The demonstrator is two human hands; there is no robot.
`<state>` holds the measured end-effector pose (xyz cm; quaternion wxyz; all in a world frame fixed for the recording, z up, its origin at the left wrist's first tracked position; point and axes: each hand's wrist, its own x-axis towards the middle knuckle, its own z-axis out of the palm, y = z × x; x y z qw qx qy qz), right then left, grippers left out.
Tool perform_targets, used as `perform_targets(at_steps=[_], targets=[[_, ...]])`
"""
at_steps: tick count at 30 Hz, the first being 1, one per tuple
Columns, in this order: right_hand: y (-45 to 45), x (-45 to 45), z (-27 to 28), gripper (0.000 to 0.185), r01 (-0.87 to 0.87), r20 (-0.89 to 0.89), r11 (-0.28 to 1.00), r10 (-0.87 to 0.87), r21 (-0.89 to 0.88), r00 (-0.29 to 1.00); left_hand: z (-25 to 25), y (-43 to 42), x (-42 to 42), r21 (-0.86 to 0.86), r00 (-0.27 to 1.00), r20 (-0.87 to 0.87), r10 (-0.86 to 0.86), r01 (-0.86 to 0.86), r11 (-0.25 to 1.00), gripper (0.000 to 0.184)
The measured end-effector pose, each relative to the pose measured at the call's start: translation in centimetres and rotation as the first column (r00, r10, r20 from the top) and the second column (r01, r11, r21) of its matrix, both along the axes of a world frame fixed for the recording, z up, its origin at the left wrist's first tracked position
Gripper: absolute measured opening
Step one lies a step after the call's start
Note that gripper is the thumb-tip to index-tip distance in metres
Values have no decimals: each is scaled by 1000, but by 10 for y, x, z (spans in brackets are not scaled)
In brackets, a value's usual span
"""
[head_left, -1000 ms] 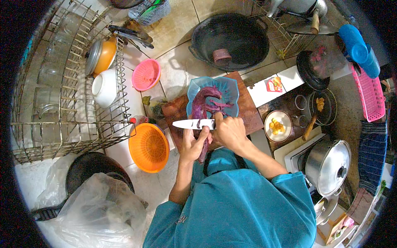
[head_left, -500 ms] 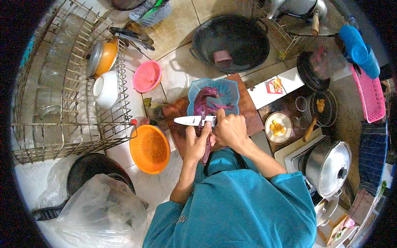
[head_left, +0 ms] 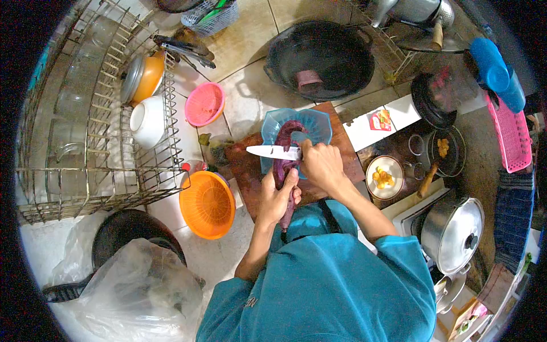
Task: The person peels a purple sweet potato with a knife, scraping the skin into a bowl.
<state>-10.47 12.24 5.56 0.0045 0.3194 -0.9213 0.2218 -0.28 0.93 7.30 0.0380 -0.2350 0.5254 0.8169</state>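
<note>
My left hand is wrapped around a long, curved purple sweet potato, with its narrow end pointing toward my body. In my right hand is a knife with a white blade, which lies across the sweet potato just above my left thumb. The handle is hidden in my fist. Beneath the sweet potato's far end sits a translucent blue bowl, partly covered by it and my hands. The bowl rests on a brown wooden board.
An orange basket and a pink basket are on the left, beside a wire dish rack. A black wok sits beyond the board. To the right are a plate of yellow pieces and a lidded pot.
The knife has moved up along the sweet potato, away from my body. My right hand has shifted slightly with it. The purple strips seen in the bowl are now mostly hidden.
</note>
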Motion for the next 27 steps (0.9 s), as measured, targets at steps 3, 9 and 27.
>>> perform_targets(at_steps=[3,9,27], targets=[[2,-5,1,15,-24,37,999,23,41,999,-5,-2,-2,119,999,35,-6,2,993,26],[8,1,9,18,-104,128,993,98,47,987,-4,-6,-6,100,1000,7,12,-13,995,24],[16,1,8,20,-167,128,984,159,62,979,-18,-2,-15,-124,998,-55,-28,21,992,28]])
